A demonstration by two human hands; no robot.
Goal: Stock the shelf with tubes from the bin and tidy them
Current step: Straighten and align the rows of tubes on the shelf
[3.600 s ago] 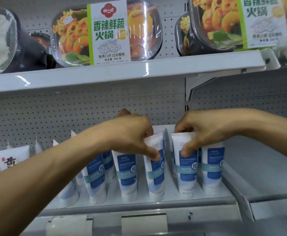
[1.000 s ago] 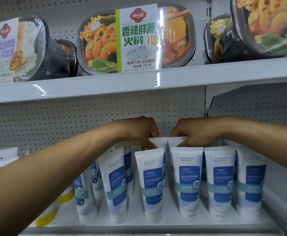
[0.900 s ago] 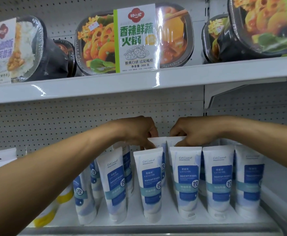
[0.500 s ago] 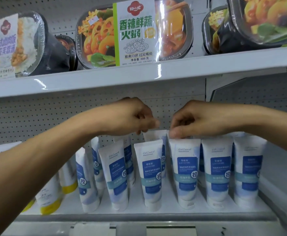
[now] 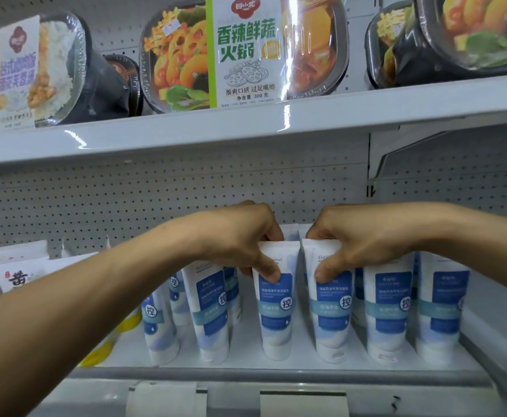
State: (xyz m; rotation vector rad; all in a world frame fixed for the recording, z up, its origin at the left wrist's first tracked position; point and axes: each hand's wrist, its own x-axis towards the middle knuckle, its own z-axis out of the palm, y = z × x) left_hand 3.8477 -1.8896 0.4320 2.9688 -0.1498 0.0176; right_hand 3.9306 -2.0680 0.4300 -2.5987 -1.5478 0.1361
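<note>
White shelf carries upright blue-and-white tubes.

Upper shelf, white, carrying:
- rice meal tray, far left, film-wrapped
- dark bowl, set behind
- hotpot tray, green-and-white sleeve, centre
- two more trays, right, cropped

Perforated back panel, grey-white.
White packs, dark lettering, lower left.
Blank label holders, on the front rail.
</note>
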